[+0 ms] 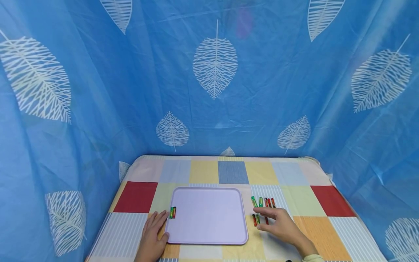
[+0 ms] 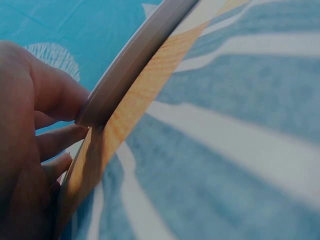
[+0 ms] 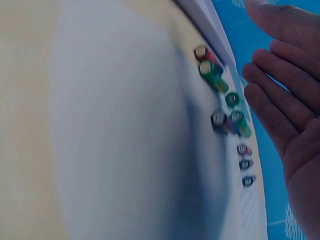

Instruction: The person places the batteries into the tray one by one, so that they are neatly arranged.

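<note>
Lilac rectangular plastic tray [image 1: 209, 218] lies on the patchwork-covered surface [image 1: 233, 173]. Left hand [image 1: 152, 234] touches its left edge, grip spread; right hand [image 1: 284, 226], also spread and empty, is near the slim red and green cylindrical batteries [image 1: 260, 202], right of the tray. Two more batteries [image 1: 171, 213] lie inside the tray's left edge. It seems best to pinch one battery by its middle, with the tray held steady. Right hand partly hides the loose batteries in the head view; the right wrist view is blurred.
</note>
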A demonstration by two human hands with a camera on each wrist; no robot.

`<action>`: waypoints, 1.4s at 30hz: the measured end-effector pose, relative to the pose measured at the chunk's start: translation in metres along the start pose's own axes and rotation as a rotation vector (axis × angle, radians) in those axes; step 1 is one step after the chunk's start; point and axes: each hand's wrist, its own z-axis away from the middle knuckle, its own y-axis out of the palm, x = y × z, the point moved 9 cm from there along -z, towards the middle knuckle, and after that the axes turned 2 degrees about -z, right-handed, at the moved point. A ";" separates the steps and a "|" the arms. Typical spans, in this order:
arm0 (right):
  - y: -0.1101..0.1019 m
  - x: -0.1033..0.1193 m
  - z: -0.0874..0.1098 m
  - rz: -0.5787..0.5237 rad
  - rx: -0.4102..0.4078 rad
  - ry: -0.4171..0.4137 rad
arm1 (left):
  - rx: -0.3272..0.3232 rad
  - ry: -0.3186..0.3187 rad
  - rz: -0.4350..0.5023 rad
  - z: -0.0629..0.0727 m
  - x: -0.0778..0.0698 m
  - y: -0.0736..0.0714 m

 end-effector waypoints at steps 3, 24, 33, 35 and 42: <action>-0.005 -0.008 0.005 0.004 -0.010 0.038 | 0.001 0.002 0.005 0.000 0.000 0.001; -0.023 -0.040 0.009 0.154 -0.054 0.133 | 0.020 0.012 0.004 -0.001 -0.003 -0.003; -0.020 -0.036 0.011 0.247 -0.101 0.110 | 0.017 -0.005 0.005 0.000 0.000 -0.002; -0.020 -0.035 0.010 0.261 -0.115 0.102 | 0.012 0.006 0.008 0.000 -0.001 -0.001; -0.019 -0.036 0.012 0.281 -0.139 0.092 | 0.005 0.021 0.000 0.001 -0.004 -0.003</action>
